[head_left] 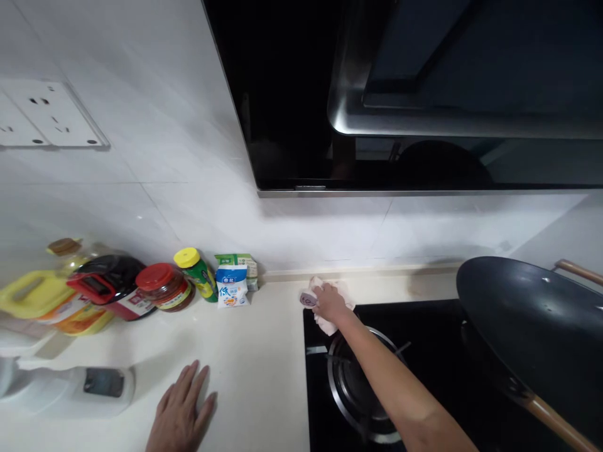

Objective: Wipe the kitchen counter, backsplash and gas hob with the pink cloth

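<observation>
Nearest you, your left hand (181, 408) lies palm down on the pale cream surface (259, 376), its grip loosely spread and holding nothing. To its left is a white plastic object with a dark grey panel (75, 389); you can't tell from here what it is.

On your other side, your right forearm reaches over the round gas burner with a silver ring (351, 392), set in the black glass hob (320, 408). A wide black wok with wooden handles (532, 326) stands to the right of that arm.

Farther off, your right hand (330, 303) has its grip closed over a crumpled pale pink cloth (325, 326). The cloth straddles the hob's rear left corner, partly on glass, partly on the surface. The step in hand looks like wiping that corner; another stroke would call for steady downward pressure and your wrist kept clear of the burner's supports.

Left of the cloth, well apart from it, stand a blue-and-white packet (232, 289), a green bottle with a yellow cap (200, 276) and a red-lidded glass jar (167, 289), near the white tiled wall (188, 207).
</observation>
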The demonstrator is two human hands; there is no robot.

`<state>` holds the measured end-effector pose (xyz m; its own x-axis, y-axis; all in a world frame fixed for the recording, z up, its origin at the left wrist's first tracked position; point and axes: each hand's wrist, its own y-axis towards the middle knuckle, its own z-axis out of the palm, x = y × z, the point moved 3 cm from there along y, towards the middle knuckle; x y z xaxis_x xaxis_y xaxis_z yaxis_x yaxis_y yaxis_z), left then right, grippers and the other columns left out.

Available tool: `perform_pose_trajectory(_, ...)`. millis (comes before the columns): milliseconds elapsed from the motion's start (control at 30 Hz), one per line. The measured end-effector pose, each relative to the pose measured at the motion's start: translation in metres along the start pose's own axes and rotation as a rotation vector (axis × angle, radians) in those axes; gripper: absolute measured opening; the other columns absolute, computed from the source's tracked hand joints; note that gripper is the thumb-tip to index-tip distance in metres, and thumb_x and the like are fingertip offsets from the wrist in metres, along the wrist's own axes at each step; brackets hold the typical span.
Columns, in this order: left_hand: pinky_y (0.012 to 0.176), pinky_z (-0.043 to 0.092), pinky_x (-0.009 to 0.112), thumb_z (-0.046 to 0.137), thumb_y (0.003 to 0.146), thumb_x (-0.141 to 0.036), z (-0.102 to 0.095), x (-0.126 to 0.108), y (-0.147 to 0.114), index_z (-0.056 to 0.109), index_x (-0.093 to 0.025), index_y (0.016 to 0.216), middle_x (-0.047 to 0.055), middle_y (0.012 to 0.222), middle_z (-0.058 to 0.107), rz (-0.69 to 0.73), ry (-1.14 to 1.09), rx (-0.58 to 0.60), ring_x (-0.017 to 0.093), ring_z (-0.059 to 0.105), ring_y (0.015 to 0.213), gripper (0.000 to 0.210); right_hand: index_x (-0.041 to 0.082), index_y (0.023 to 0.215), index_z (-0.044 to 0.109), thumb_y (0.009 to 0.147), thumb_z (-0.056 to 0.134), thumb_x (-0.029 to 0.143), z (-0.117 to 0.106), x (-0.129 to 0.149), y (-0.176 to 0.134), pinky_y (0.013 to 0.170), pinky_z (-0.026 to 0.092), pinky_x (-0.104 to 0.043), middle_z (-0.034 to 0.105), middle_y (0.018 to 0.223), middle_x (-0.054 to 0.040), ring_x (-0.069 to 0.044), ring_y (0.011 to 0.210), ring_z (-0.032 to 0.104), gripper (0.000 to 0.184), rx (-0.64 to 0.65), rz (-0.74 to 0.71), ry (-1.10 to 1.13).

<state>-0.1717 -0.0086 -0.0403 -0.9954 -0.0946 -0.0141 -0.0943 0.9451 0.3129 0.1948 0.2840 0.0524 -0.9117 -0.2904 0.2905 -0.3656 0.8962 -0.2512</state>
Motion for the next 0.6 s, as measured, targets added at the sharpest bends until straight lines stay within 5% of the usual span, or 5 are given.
perform_pose_trajectory(200, 0.117, 0.041, 0.053, 0.041, 0.095, -0.054, -0.003, -0.003, 0.001, 0.06, -0.018, 0.144, 0.015, 0.159, 0.052, -0.014, 0.01, 0.011, 0.033, 0.042, 0.151, 0.064, 0.016, 0.145, 0.049, 0.088, 0.069, 0.042, 0.014, 0.022, -0.039, 0.113, 0.039, -0.048, 0.043, 0.155, -0.0221, -0.039, 0.144, 0.04, 0.066, 0.077, -0.103, 0.011)
perform_pose_trajectory(367, 0.119, 0.04, 0.054, 0.039, 0.095, -0.053, 0.0, 0.0, 0.0, 0.059, -0.018, 0.145, 0.014, 0.16, 0.051, -0.024, -0.003, 0.027, 0.032, 0.042, 0.152, 0.065, 0.025, 0.144, 0.053, 0.074, 0.086, 0.035, 0.042, 0.056, -0.065, 0.119, 0.034, -0.049, 0.035, 0.166, -0.014, -0.039, 0.151, 0.034, 0.078, 0.194, -0.324, 0.019)
perform_pose_trajectory(600, 0.119, 0.04, 0.054, 0.041, 0.093, -0.054, -0.003, 0.001, 0.003, 0.06, -0.018, 0.145, 0.014, 0.161, 0.05, -0.052, -0.033, 0.045, 0.032, 0.042, 0.152, 0.066, 0.03, 0.137, 0.058, 0.061, 0.094, 0.024, 0.02, 0.03, -0.024, 0.108, 0.045, -0.044, 0.051, 0.148, -0.0102, -0.034, 0.135, 0.049, 0.084, 0.235, -0.334, 0.032)
